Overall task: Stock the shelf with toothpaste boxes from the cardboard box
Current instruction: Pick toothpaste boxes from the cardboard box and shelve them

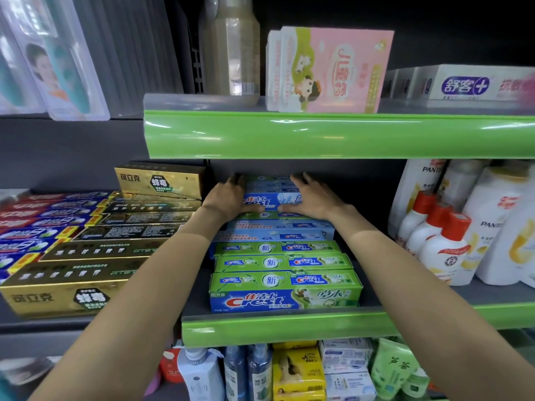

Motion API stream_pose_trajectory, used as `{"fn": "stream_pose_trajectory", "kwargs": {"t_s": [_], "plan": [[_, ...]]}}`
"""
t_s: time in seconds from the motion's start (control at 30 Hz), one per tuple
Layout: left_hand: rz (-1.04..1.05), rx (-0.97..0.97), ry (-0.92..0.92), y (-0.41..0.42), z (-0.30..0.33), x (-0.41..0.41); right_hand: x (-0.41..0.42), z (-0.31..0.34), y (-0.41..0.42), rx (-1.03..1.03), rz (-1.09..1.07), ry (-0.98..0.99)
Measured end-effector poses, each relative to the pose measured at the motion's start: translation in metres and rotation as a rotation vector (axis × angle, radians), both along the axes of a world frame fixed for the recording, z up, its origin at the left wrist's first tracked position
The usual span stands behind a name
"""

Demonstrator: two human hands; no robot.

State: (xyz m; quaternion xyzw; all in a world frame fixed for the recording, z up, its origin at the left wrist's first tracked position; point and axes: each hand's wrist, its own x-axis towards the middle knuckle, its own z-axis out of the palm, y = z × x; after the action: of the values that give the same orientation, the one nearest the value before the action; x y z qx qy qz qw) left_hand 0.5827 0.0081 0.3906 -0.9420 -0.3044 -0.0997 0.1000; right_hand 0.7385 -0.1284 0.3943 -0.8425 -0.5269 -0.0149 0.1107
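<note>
Seating blue Crest toothpaste boxes [272, 199] atop the shelf row | left hand [227, 198] and right hand [311, 198] clasp the ends, fingers curled round them, likely squaring the boxes | green-edged grey shelf [289, 325] | cardboard box unseen

The fingertips of the left hand [228, 195] and the right hand [312, 195] reach into the dark under the upper shelf [333, 134], so their ends cannot be seen. The blue boxes [272, 198] at the back are partly covered by both hands. At 9 o'clock the red boxes [34, 215] are blurry and cut off. At 3 o'clock the white bottles [503, 227] run past the edge.
</note>
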Motion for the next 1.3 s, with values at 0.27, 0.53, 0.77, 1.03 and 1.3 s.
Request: {"fn": "stream_pose_trajectory", "kwargs": {"t_s": [0.27,0.53,0.77,1.03,1.3], "plan": [[0.041,-0.084,-0.024,-0.005,0.001,-0.006,-0.007,0.000,-0.007,0.000,-0.018,-0.053],[-0.034,-0.077,-0.279,-0.075,0.002,-0.036,-0.015,-0.016,-0.086,0.343,-0.092,0.183],[-0.037,-0.350,-0.123,-0.097,-0.022,-0.063,-0.028,-0.033,-0.096,0.220,-0.073,0.553],[0.013,-0.479,-0.017,-0.106,-0.018,-0.055,-0.036,-0.035,-0.086,0.091,-0.001,0.521],[0.053,-0.579,-0.177,-0.091,-0.020,-0.063,-0.035,-0.032,-0.087,0.079,-0.018,0.550]]}}
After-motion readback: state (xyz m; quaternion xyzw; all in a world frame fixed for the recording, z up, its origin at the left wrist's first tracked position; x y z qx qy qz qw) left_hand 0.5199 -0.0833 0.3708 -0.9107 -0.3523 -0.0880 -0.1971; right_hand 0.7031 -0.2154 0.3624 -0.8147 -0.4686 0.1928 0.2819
